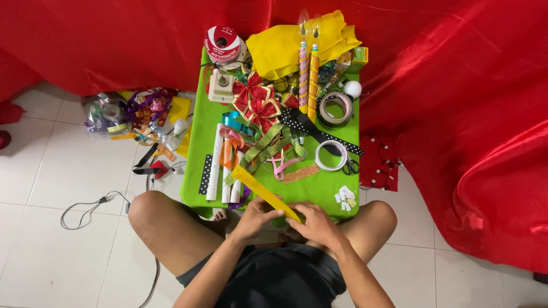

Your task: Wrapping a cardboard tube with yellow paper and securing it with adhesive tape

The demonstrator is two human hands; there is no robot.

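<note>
Yellow ribbon strip (264, 193) runs diagonally from the green table (334, 188) edge into both hands: the left hand (255, 218) pinches its near end, the right hand (315, 223) curls closed over the same end. Because the strip looks stiff and slick, it could slip or crease under the pinch, and its free end could sweep the white tubes (220, 165) or glitter ribbons (268, 145) beside it. Red cloth (456, 114) drapes behind; white floor tiles (68, 171) hold more scraps.
</note>
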